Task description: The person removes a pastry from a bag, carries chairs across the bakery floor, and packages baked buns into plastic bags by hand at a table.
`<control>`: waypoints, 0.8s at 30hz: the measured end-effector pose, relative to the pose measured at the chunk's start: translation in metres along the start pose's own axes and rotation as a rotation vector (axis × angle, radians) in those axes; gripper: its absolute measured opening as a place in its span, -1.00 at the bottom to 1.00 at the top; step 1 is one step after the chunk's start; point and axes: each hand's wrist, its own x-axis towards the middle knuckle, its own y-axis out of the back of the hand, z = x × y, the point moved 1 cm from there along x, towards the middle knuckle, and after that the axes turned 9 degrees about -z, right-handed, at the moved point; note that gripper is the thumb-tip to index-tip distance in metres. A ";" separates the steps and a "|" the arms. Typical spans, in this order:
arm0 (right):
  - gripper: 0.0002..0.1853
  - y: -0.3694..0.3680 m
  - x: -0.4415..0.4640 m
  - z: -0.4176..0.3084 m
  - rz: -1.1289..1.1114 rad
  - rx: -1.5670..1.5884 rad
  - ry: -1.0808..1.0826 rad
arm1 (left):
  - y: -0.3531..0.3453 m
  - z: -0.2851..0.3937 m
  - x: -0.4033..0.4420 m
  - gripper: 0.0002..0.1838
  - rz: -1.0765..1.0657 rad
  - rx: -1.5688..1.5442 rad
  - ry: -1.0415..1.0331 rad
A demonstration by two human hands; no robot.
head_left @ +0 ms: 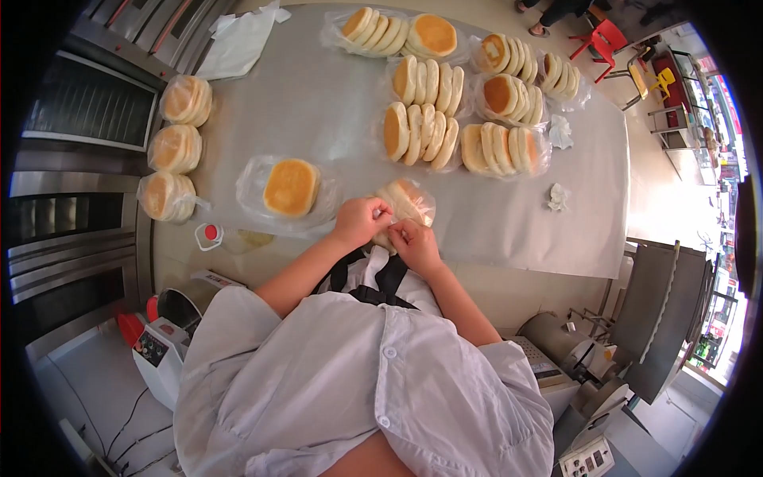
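bag (409,205): bread inside; located at near edge of table (318,111). left hand (362,222): fingertips pinched closed on bag film. right hand (416,245): likewise, just beside left. single bread (291,188): on or in clear plastic (253,184), cannot tell which. three left bags (175,149): bread stacks, row along table edge. far bags (509,98): bread in rows. table: grey, smooth. room: ovens (87,99) at left, red chair (602,44) beyond table, far right.

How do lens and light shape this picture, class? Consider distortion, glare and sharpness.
Head view: fisheye distortion, with black corners and a bowed far edge on the table; head view: glare washing out the floor at right; head view: left hand and right hand reasonably sharp.
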 end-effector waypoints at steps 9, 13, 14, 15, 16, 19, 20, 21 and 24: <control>-0.90 0.000 0.002 0.003 0.263 0.075 -0.065 | 0.009 0.009 0.007 -0.90 -0.110 0.290 -0.248; -0.89 -0.001 0.005 0.000 0.215 -0.033 -0.250 | 0.004 0.004 0.012 -0.91 -0.054 0.280 -0.337; -0.88 -0.003 0.006 0.003 0.231 -0.032 -0.156 | 0.003 0.004 0.013 -0.90 -0.039 0.242 -0.323; -0.87 -0.003 0.006 0.005 0.245 -0.032 -0.060 | 0.002 0.003 0.014 -0.89 -0.021 0.202 -0.309; -0.87 -0.002 0.005 0.009 0.248 -0.036 -0.056 | 0.002 0.002 0.015 -0.89 -0.018 0.202 -0.314; -0.82 -0.001 0.007 0.005 0.158 -0.040 -0.109 | 0.008 0.004 0.022 -0.89 -0.084 0.015 -0.049; -0.82 -0.002 0.006 0.007 0.122 -0.047 -0.091 | 0.005 -0.002 0.028 -0.86 -0.022 -0.103 -0.024; -0.81 -0.002 0.006 0.006 0.086 -0.056 -0.075 | 0.003 -0.007 0.033 -0.83 0.039 -0.223 0.001; -0.80 -0.001 0.009 0.001 0.051 -0.068 -0.094 | -0.014 -0.007 0.049 -0.74 0.215 -0.964 0.191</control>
